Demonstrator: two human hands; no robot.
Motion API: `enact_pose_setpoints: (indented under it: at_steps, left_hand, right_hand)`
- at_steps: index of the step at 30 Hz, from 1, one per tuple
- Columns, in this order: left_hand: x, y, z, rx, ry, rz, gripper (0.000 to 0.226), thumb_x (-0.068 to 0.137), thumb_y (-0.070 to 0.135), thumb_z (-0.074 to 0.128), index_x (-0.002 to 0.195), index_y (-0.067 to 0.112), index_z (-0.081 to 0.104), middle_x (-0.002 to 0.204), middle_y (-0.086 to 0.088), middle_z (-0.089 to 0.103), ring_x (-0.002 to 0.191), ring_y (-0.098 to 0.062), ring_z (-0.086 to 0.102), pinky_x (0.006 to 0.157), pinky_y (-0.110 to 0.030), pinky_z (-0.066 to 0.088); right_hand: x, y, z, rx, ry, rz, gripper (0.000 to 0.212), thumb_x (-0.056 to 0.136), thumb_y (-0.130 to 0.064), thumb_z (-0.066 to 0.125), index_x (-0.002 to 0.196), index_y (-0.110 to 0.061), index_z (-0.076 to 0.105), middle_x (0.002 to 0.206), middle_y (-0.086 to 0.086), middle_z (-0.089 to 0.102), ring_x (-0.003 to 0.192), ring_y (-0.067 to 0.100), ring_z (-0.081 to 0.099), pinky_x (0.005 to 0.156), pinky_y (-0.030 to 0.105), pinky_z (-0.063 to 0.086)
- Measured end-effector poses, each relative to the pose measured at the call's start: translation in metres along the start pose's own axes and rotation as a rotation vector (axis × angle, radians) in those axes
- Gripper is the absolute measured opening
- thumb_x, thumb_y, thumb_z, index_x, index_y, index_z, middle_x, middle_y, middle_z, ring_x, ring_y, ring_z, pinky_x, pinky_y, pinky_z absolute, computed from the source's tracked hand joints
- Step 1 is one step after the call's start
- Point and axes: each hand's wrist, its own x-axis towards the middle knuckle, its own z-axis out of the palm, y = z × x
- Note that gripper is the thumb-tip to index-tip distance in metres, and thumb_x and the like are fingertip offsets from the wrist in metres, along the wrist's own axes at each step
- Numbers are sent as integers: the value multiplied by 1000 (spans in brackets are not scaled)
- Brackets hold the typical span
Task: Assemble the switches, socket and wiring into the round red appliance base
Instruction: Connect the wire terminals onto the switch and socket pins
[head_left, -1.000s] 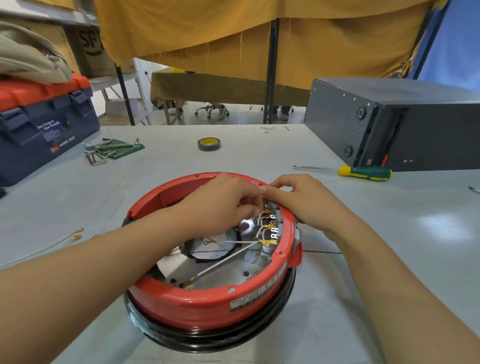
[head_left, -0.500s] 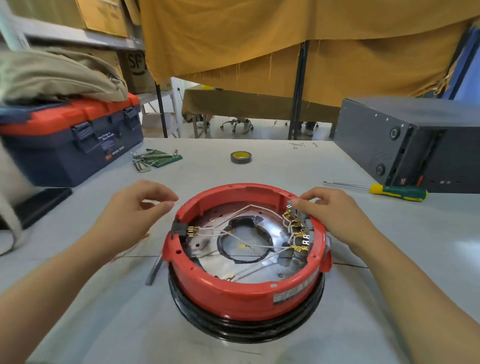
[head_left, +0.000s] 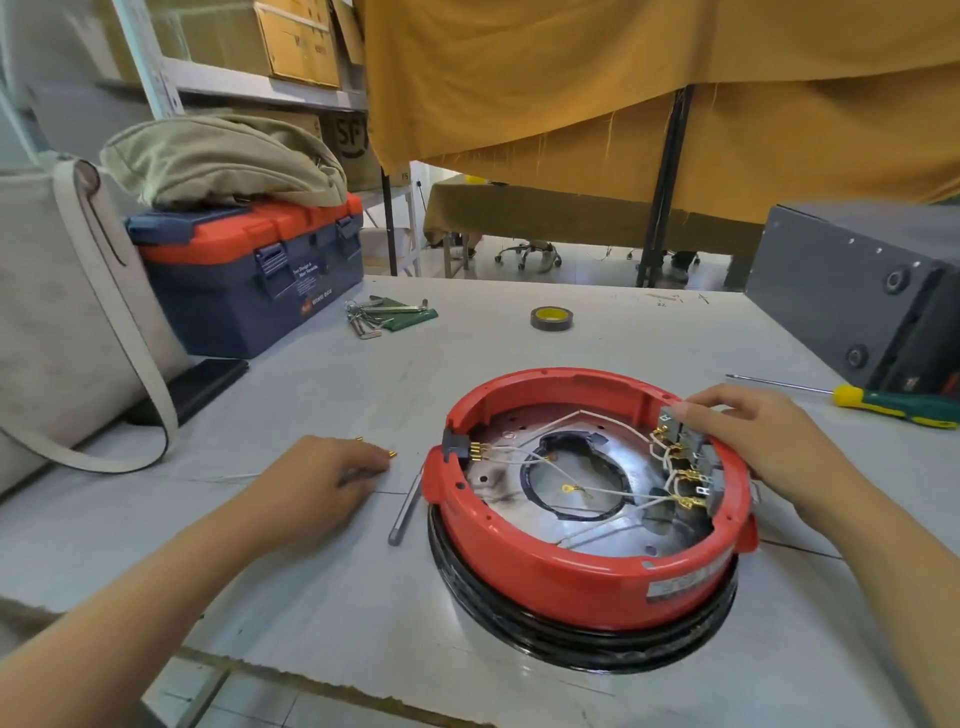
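Two hands: left hand (head_left: 317, 480) fingers curled on loose wire (head_left: 228, 475) on desk (head_left: 311, 587); right hand (head_left: 748, 441) fingers pinch switch block (head_left: 691, 441).
Base: red base (head_left: 550, 561) right of desk centre, on black ring.
Handling: shell likely rigid, light; wires thin, terminals bendable, so hold by rim.
Room: open left; screwdriver (head_left: 893, 405) and grey box (head_left: 862, 291) crowd right; near edge close.

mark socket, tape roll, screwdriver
black socket (head_left: 458, 446), head view, on its body at the red base's left wall
tape roll (head_left: 551, 318), head view, on its outer band
screwdriver (head_left: 893, 406), head view, on its green handle
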Motion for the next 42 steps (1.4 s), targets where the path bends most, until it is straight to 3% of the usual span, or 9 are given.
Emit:
enact_pose_setpoints:
  at_steps: [6, 9, 15, 20, 25, 29, 34, 37, 42]
  left_hand:
    - [9, 4, 2, -13, 58, 14, 17, 88, 10, 60, 99, 18, 71, 104, 11, 66, 90, -5, 58, 74, -2, 33]
    - [15, 9, 5, -69, 121, -28, 11, 82, 8, 67, 84, 18, 64, 83, 6, 66, 72, -3, 54, 62, -2, 36]
    - [30, 15, 4, -136, 93, -142, 14, 79, 8, 70, 87, 15, 62, 75, 4, 61, 73, -13, 54, 57, -9, 36]
    - [36, 16, 4, -42, 13, -125, 9, 84, 10, 64, 89, 16, 69, 81, 6, 62, 72, -7, 52, 56, -6, 34]
    - [34, 15, 5, -37, 20, -109, 15, 84, 8, 61, 81, 22, 67, 74, 8, 62, 67, -3, 51, 54, -11, 34]
    - [35, 28, -4, -75, 202, -86, 14, 86, 8, 60, 85, 17, 70, 85, -1, 69, 74, -12, 56, 66, -23, 37]
    - [35, 85, -36, -254, 421, 125, 10, 86, 18, 62, 84, 25, 69, 74, 20, 62, 66, 12, 54, 56, -7, 36]
    - [34, 128, -40, -293, 270, 311, 10, 84, 18, 64, 84, 26, 71, 77, 16, 67, 73, 11, 56, 63, 0, 37]
    - [45, 182, -16, -280, -52, 433, 10, 84, 22, 66, 89, 26, 75, 75, 9, 69, 65, 1, 57, 56, -7, 41]
  right_hand:
    - [1, 0, 0, 10, -5, 8, 21, 75, -48, 70, 78, -26, 71, 62, 4, 69, 49, 17, 59, 60, 34, 47]
    - [1, 0, 0, 7, 1, 9, 21, 75, -48, 70, 77, -27, 71, 61, 3, 69, 46, 14, 59, 58, 31, 45]
    - [1, 1, 0, -7, 5, 8, 22, 77, -47, 69, 80, -25, 70, 60, -1, 69, 46, 12, 61, 55, 28, 43]
    - [2, 1, 1, -27, 16, 7, 22, 79, -45, 68, 82, -24, 70, 52, -5, 65, 41, 7, 57, 50, 22, 39]
    - [1, 0, 1, -33, 17, 2, 23, 79, -47, 67, 82, -24, 69, 62, 4, 69, 43, 10, 57, 53, 26, 43]
    - [0, -1, 0, -40, 17, 5, 23, 79, -49, 67, 82, -26, 69, 65, 4, 71, 49, 16, 62, 53, 23, 45]
    - [1, -1, -2, -86, -12, 1, 27, 78, -54, 65, 84, -28, 68, 66, 10, 70, 47, 14, 61, 50, 20, 45]
    - [0, -3, -6, -135, -93, 14, 33, 75, -62, 61, 88, -33, 65, 67, 6, 72, 58, 17, 67, 60, 29, 51]
    - [-1, -5, -8, -188, -127, -14, 23, 81, -52, 61, 92, -32, 64, 60, -2, 70, 50, 4, 63, 52, 19, 42]
